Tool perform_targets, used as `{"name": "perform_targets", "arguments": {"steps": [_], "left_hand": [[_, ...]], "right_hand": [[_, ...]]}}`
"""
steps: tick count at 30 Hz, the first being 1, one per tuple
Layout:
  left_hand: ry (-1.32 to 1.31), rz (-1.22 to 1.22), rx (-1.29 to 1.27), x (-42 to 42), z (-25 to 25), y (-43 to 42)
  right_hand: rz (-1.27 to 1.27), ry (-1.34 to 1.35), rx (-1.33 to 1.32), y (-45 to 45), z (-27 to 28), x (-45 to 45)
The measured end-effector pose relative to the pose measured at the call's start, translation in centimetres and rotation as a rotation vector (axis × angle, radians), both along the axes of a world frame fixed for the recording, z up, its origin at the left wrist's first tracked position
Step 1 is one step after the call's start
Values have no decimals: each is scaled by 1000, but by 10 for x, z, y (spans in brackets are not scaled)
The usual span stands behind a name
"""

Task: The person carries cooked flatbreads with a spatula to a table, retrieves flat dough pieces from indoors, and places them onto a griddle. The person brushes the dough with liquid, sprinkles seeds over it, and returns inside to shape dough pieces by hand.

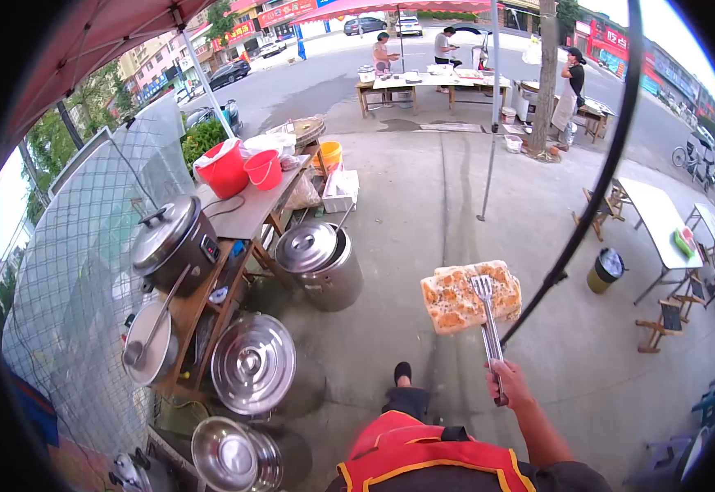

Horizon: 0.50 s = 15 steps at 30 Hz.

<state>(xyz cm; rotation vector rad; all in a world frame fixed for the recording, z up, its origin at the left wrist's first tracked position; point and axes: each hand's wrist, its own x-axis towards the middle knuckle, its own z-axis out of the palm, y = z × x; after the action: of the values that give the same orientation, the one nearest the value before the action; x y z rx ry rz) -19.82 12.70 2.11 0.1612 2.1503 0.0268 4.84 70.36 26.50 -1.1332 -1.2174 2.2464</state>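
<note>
Red apron point(431, 457) fabric fills the near edge. Flatbread point(446, 302), its long axis roughly crosswise, sits in metal tongs point(492, 330), ahead and slightly left of the nearer right hand point(508, 384), which clasps the handles; the left hand is out of view, its state untellable.

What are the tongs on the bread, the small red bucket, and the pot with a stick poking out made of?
The tongs look like shiny metal, probably steel: they are silvery with bright glints. The small red bucket seems to be smooth plastic, judging by its even, bright colour. The pot looks like polished grey metal, perhaps steel, because its side catches light.
</note>
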Motion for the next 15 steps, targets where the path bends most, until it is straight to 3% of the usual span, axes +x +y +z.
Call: {"name": "perform_targets", "arguments": {"steps": [2, 4, 6, 7, 8, 9, 10, 11, 12, 13, 15], "left_hand": [[10, 14, -11, -49, -14, 55], [67, -142, 24, -115, -32, 127], [310, -750, 124, -199, -47, 218], [488, -852, 178, -247, -60, 276], [358, 23, 383, -300, -80, 371], [569, -442, 330, -330, 0, 481], [503, -265, 698, -379, -26, 551], [386, 331, 892, -380, 50, 657], [119, 286, 1042, -429, 27, 725], [129, 88, 931, -431, 109, 795], [170, -58, 1242, -454, 134, 900]], "right_hand": [[6, 9, -25, 54, -13, -50], [-12, 19, -52, 112, -9, -104], [-27, 22, -65, 167, 4, -147], [-33, 25, -76, 195, 10, -167], [-69, 43, -120, 223, 18, -185], [-82, 18, -121, 250, 21, -201], [-93, 2, -114, 276, 20, -216], [-104, -15, -105, 308, 17, -233], [-118, -53, -70, 339, 11, -250], [-117, -57, -53, 373, 3, -269], [-119, -64, -20, 446, -10, -308]]}}
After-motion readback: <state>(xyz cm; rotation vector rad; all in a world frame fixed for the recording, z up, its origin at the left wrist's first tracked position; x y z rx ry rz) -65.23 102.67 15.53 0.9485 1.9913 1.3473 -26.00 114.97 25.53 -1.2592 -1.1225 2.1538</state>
